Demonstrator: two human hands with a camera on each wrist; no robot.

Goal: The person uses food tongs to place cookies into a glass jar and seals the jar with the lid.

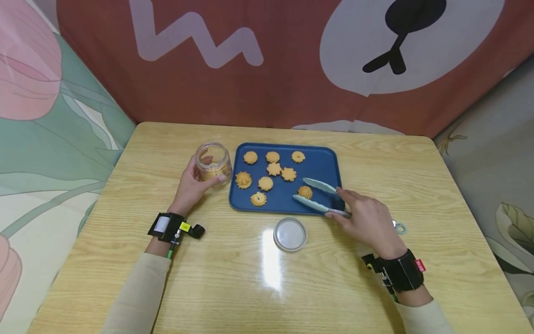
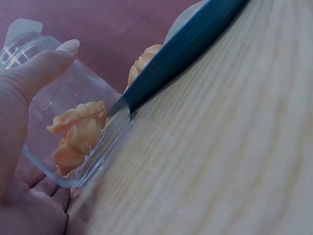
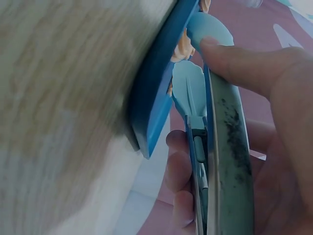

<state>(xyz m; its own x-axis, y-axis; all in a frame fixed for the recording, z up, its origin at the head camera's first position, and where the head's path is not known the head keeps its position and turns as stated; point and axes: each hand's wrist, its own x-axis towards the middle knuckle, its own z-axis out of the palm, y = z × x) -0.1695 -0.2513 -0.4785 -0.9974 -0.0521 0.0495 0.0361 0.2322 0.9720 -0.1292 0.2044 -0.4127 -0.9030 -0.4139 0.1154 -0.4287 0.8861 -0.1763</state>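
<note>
Head view: we see a golden, swirled cookie [image 1: 305, 192] on the blue tray [image 1: 319, 164], between the parted tips of the tongs [image 1: 313, 204]; contact we cannot confirm. The right hand [image 1: 369, 220] grips the tongs; the left hand [image 1: 189, 185] curls round a clear jar [image 1: 214, 163]. We cannot count the cookies [image 2: 80, 134] inside.

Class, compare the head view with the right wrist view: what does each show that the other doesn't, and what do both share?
Only the head view: the left hand holding the clear jar, and the round lid lying on the table.
Only the right wrist view: a dark speckled patch on the handle of the tongs.
Both: the right hand holding those tongs, the blue tray, part of the table, and cookies.
</note>
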